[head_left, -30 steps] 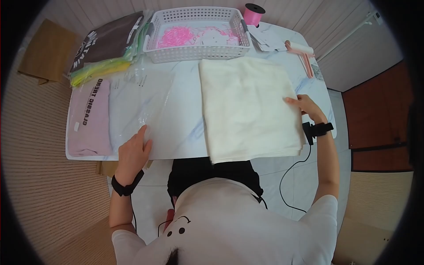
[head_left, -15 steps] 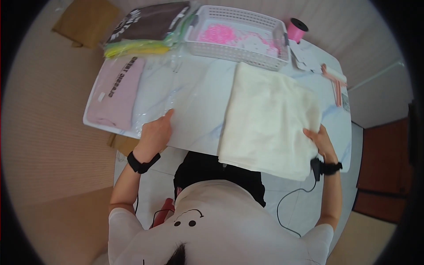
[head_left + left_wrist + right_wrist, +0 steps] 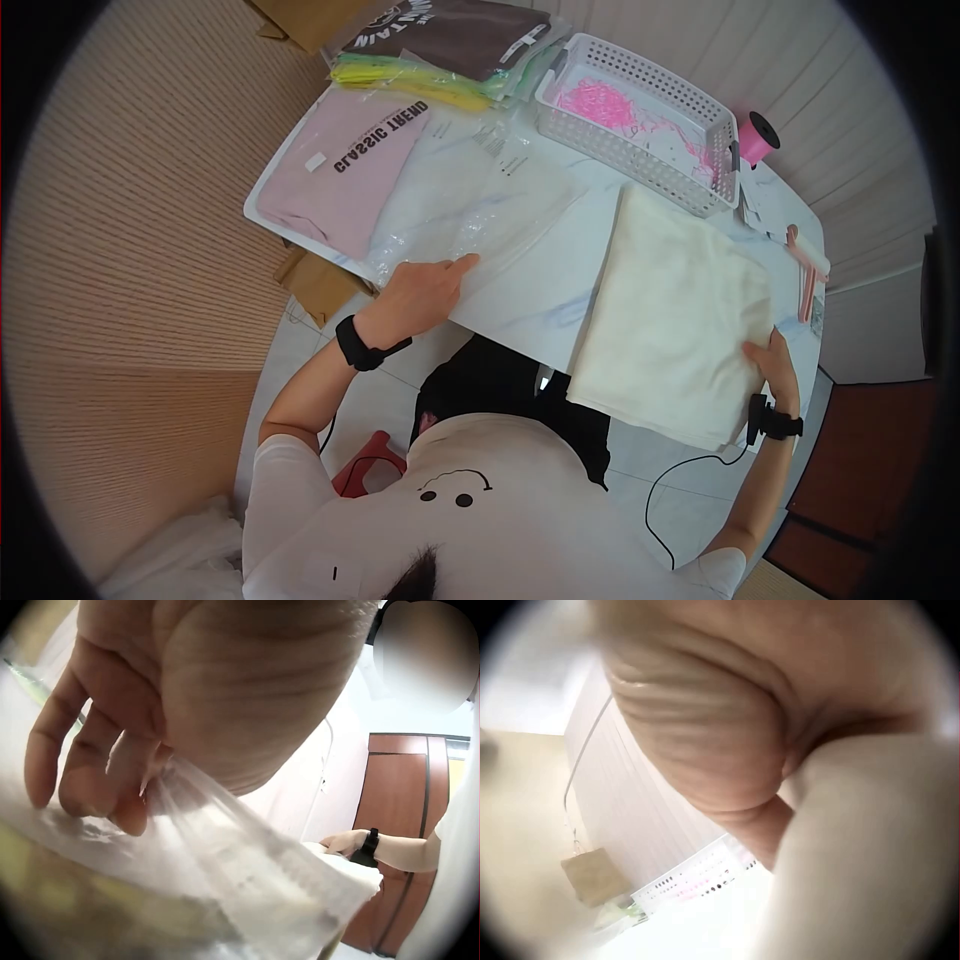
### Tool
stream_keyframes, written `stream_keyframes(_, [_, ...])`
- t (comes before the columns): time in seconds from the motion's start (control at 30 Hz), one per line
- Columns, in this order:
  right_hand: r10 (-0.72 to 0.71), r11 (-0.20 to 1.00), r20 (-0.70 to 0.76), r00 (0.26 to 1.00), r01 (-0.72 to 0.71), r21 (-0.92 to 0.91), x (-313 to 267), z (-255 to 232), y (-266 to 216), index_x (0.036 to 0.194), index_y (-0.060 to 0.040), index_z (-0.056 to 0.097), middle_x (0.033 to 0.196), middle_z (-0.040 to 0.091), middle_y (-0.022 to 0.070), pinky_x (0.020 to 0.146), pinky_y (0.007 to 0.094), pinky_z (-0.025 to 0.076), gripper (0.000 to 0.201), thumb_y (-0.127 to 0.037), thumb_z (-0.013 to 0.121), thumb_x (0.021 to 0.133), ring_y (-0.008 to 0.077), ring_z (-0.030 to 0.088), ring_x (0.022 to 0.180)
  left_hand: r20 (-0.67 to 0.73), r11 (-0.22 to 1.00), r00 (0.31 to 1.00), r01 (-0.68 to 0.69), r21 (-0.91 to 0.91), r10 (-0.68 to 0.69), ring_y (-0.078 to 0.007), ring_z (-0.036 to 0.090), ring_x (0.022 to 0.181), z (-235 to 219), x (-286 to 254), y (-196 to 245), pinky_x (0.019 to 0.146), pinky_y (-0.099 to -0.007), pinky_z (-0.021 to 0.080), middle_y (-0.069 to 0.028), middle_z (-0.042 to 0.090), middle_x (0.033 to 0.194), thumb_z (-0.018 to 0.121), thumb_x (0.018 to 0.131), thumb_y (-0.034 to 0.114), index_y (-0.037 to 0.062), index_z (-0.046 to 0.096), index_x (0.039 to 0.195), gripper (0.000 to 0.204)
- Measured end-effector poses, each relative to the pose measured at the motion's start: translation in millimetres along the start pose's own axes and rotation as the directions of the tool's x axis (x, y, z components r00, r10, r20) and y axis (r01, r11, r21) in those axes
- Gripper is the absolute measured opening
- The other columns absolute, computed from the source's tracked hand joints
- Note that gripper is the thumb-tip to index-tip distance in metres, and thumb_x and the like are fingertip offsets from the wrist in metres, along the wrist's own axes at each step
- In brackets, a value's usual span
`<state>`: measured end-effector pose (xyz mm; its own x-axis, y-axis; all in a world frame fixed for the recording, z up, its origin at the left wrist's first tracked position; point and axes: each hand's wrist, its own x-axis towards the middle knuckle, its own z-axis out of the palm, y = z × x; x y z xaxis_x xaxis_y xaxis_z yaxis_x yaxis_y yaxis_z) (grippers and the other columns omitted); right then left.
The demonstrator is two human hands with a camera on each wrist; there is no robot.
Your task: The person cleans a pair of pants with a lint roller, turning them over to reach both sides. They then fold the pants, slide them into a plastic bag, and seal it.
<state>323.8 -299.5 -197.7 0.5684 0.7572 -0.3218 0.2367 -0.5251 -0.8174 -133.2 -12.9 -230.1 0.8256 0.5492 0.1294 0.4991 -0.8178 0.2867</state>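
Observation:
A clear plastic bag point(image 3: 500, 215) lies on the table beside a bagged pink garment point(image 3: 345, 165). The left hand point(image 3: 415, 298) is at the bag's near edge; in the left wrist view the left hand point(image 3: 112, 727) pinches the film point(image 3: 247, 862) between thumb and fingers. A folded cream cloth point(image 3: 675, 320) lies at the table's right front, its near edge past the table edge. The right hand point(image 3: 778, 370) grips its right edge, thumb on top and fingers beneath. In the right wrist view the cream cloth point(image 3: 870, 840) sits against the right hand point(image 3: 705, 727).
A white basket point(image 3: 620, 145) with pink shredded filler stands at the back, beside a pink ribbon spool point(image 3: 757, 138). Bagged dark clothing point(image 3: 450, 35) is at the back left. A pink-handled roller point(image 3: 806, 270) and papers point(image 3: 762, 210) lie on the right.
The head view has turned, so the table appears tilted. The right hand's grip on the cream cloth continues, and the cloth's near edge has come further over the table edge. The left hand stays at the bag.

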Motion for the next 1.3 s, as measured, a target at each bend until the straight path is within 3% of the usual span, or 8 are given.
stream_keyframes(0.33, [-0.046, 0.888, -0.026, 0.999, 0.052, 0.457, 2, 56, -21, 0.131, 0.0042, 0.042, 0.122, 0.055, 0.0138, 0.088, 0.0329, 0.048, 0.066, -0.006, 0.066, 0.071, 0.0242, 0.058, 0.105, -0.022, 1.000, 1.000, -0.018, -0.020, 0.018, -0.0304, 0.061, 0.066, 5, 2, -4, 0.056, -0.0386, 0.048, -0.0122, 0.066, 0.080, 0.053, 0.087, 0.013, 0.0096, 0.055, 0.121, 0.034])
stream_keyframes(0.57, [-0.187, 0.863, -0.029, 0.982, 0.178, 0.473, -18, 66, -72, 0.128, 0.0047, 0.044, 0.115, 0.059, 0.0148, 0.085, 0.0339, 0.051, 0.064, -0.008, 0.066, 0.069, 0.0249, 0.062, 0.098, -0.047, 0.994, 0.999, -0.016, -0.107, 0.011, -0.0325, 0.061, 0.069, 9, 10, -5, 0.059, -0.0407, 0.048, -0.0145, 0.065, 0.081, 0.052, 0.089, 0.013, 0.0083, 0.055, 0.121, 0.033])
stream_keyframes(0.77, [-0.202, 0.636, 0.146, 0.969, 0.016, 0.772, 11, 64, -89, 0.124, 0.0078, 0.047, 0.108, 0.062, 0.0165, 0.077, 0.0347, 0.055, 0.057, -0.007, 0.062, 0.072, 0.0237, 0.065, 0.091, 0.025, 0.989, 0.999, 0.034, -0.142, -0.030, -0.0340, 0.061, 0.074, 1, 16, -4, 0.064, -0.0421, 0.047, -0.0161, 0.065, 0.082, 0.049, 0.091, 0.015, 0.0081, 0.055, 0.121, 0.032])
stream_keyframes(0.93, [-0.107, 0.896, 0.075, 0.991, 0.063, 0.439, 41, 34, -44, 0.125, 0.0054, 0.049, 0.107, 0.063, 0.0121, 0.078, 0.0290, 0.052, 0.058, -0.014, 0.067, 0.074, 0.0197, 0.063, 0.093, -0.002, 0.989, 0.999, 0.036, -0.145, -0.037, -0.0341, 0.061, 0.074, 0, 14, -4, 0.063, -0.0421, 0.047, -0.0161, 0.065, 0.082, 0.049, 0.091, 0.015, 0.0086, 0.055, 0.122, 0.032])
stream_keyframes(1.17, [0.085, 0.995, 0.034, 0.996, -0.087, 0.048, 37, 20, -9, 0.127, 0.0044, 0.048, 0.109, 0.062, 0.0151, 0.081, 0.0323, 0.050, 0.058, -0.021, 0.070, 0.079, 0.0239, 0.062, 0.095, -0.059, 0.989, 0.998, 0.009, -0.147, -0.018, -0.0339, 0.061, 0.074, 4, 19, -2, 0.063, -0.0415, 0.048, -0.0154, 0.065, 0.083, 0.050, 0.090, 0.013, 0.0088, 0.055, 0.122, 0.033])
stream_keyframes(1.2, [-0.029, 0.953, -0.146, 0.989, -0.017, -0.302, 30, 21, -10, 0.125, 0.0033, 0.050, 0.108, 0.061, 0.0159, 0.081, 0.0337, 0.050, 0.055, -0.021, 0.069, 0.079, 0.0262, 0.061, 0.096, -0.058, 0.991, 0.998, 0.005, -0.136, -0.013, -0.0338, 0.061, 0.074, 4, 20, -1, 0.063, -0.0413, 0.048, -0.0155, 0.065, 0.083, 0.051, 0.090, 0.013, 0.0087, 0.055, 0.123, 0.033])
stream_keyframes(1.27, [-0.376, 0.515, -0.318, 0.870, -0.089, -0.853, 9, 28, -28, 0.122, 0.0011, 0.052, 0.107, 0.060, 0.0174, 0.080, 0.0365, 0.050, 0.050, -0.020, 0.068, 0.080, 0.0309, 0.060, 0.098, -0.047, 0.991, 0.999, -0.005, -0.130, -0.001, -0.0335, 0.061, 0.073, 2, 22, 1, 0.062, -0.0413, 0.048, -0.0153, 0.065, 0.083, 0.051, 0.089, 0.013, 0.0071, 0.054, 0.122, 0.033])
stream_keyframes(1.3, [-0.457, 0.524, -0.267, 0.848, 0.015, -0.852, -2, 37, -47, 0.121, 0.0001, 0.053, 0.108, 0.059, 0.0180, 0.079, 0.0380, 0.049, 0.047, -0.019, 0.067, 0.080, 0.0326, 0.058, 0.098, -0.035, 0.990, 0.999, -0.011, -0.138, 0.006, -0.0332, 0.062, 0.073, -2, 24, 4, 0.062, -0.0415, 0.048, -0.0152, 0.065, 0.083, 0.051, 0.089, 0.012, 0.0056, 0.054, 0.121, 0.033])
